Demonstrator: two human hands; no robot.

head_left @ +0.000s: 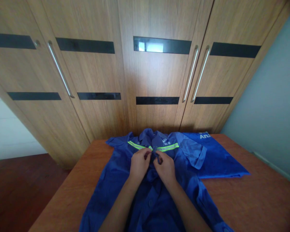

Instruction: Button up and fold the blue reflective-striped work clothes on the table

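At far left, a dark reddish floor (19, 193) meets the foot of a wooden cupboard (96, 74), which stands behind the worktop (77, 180). The worktop's left part is bare wood.

A dark blue short-sleeved shirt (108, 183) lies front up across the middle of the worktop, its collar (146, 133) toward the cupboard and its lower part running out of view beneath the forearms.

The left hand (140, 161) is at the shirt's chest, thumb and finger pinching cloth at the front opening, just below the yellow-green stripe (168, 147). The right hand (164, 164) is close beside it, fingertips pinching a small raised fold of the same front. Whether a button lies between the fingertips cannot be told. Lower down, one button (150, 203) is visible between the forearms.

The step in hand is judged to be close fingertip work on the front edges. Recommended: grip near the edge only, keep some slack between the hands, and hold both stripe halves level so that the front does not skew. Pulling upward would likely drag the collar out of line.

At right, the sleeve (195, 154) overlaps a brighter blue packet (219, 164) with white lettering; sideways tugging could shift both.
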